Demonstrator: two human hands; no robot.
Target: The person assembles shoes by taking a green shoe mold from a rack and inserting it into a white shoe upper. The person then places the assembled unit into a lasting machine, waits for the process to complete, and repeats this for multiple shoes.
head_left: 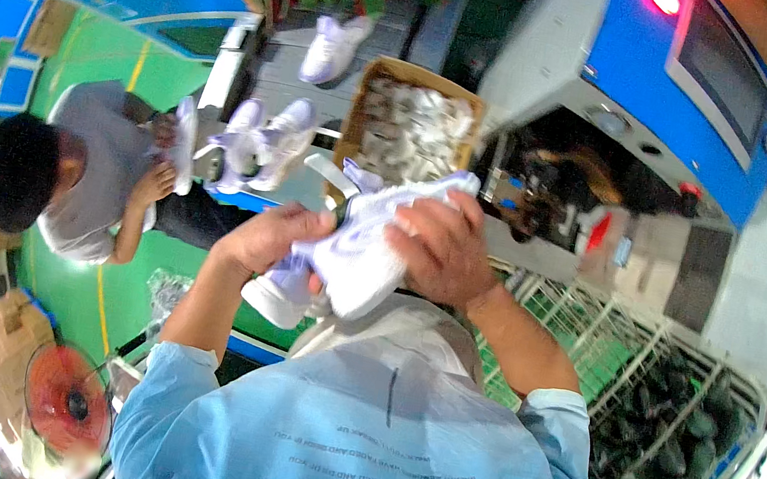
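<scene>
A white and lilac sneaker [367, 247] is held up in front of my body, its toe toward the upper right. My right hand [443, 249] wraps over its far right side, fingers curled on the upper. My left hand [277, 237] grips it near the heel, thumb on top. Beside that thumb a pale flat strip with a dark, shiny part [330, 180] sticks up; its kind is unclear. Below my left hand is a second white and lilac sneaker [277, 295], partly hidden by the first. I cannot tell what supports it.
Ahead, a cardboard box [354, 123] holds crumpled white paper. Sneakers [263, 143] stand left of it, another [334, 49] on the dark conveyor [280, 70]. A blue and white machine [622, 87] is at right, above a wire rack [658, 357]. A co-worker [102, 162] holds a shoe at left, near a fan [67, 400].
</scene>
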